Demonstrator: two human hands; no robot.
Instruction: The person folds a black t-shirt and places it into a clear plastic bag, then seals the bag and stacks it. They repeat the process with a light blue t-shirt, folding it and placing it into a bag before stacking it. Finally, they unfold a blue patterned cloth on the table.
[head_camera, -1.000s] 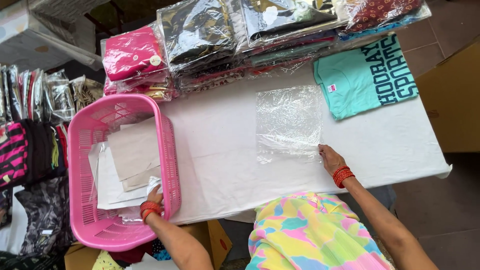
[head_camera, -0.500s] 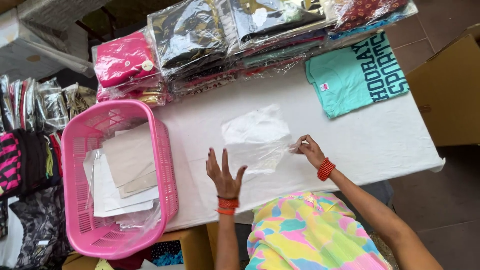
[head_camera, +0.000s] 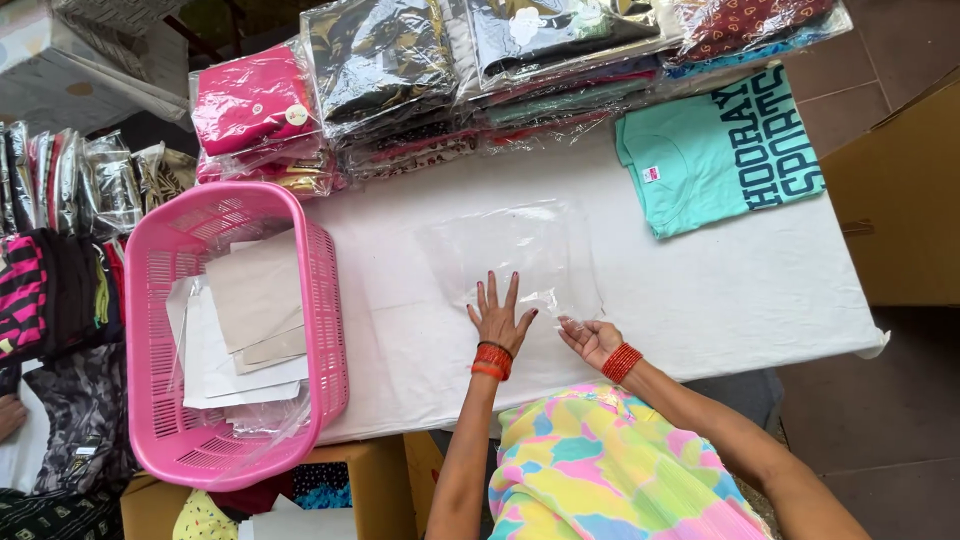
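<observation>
Left hand (head_camera: 500, 318) is pressing flat, fingers spread, on the clear plastic bag (head_camera: 515, 255) to pin it near the table's (head_camera: 700, 300) front edge; right hand (head_camera: 590, 338) is pinching its near corner, likely keeping it taut; pink basket (head_camera: 160, 300) is sitting at the left end.

Pink basket (head_camera: 330, 300) on a white tabletop (head_camera: 720, 300); clear plastic bag (head_camera: 520, 250); teal shirt (head_camera: 700, 160) with dark lettering; red bangles (head_camera: 492, 360) on each wrist.
</observation>
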